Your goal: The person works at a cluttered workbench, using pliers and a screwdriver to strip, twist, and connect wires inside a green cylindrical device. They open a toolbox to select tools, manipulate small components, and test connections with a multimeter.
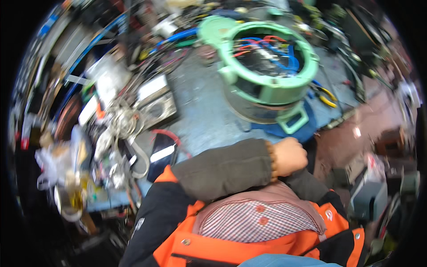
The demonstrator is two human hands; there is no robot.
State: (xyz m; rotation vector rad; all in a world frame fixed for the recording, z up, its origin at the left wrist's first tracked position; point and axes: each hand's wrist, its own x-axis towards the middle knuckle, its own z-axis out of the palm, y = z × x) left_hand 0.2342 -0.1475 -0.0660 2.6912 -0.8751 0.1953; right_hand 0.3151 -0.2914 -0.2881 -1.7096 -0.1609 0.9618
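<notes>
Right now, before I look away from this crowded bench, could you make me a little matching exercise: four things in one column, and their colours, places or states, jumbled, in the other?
Things:
1. Left hand
2. Round appliance housing
3. Pliers
4. Jacket

Descriptions:
A. Yellow and blue handles, lying near the right edge of the workbench
B. Orange and black, worn by the person
C. Beaded bracelet at its wrist
D. Mint green, with red and blue wires showing inside

Right pairs: 1-C, 2-D, 3-A, 4-B
</notes>
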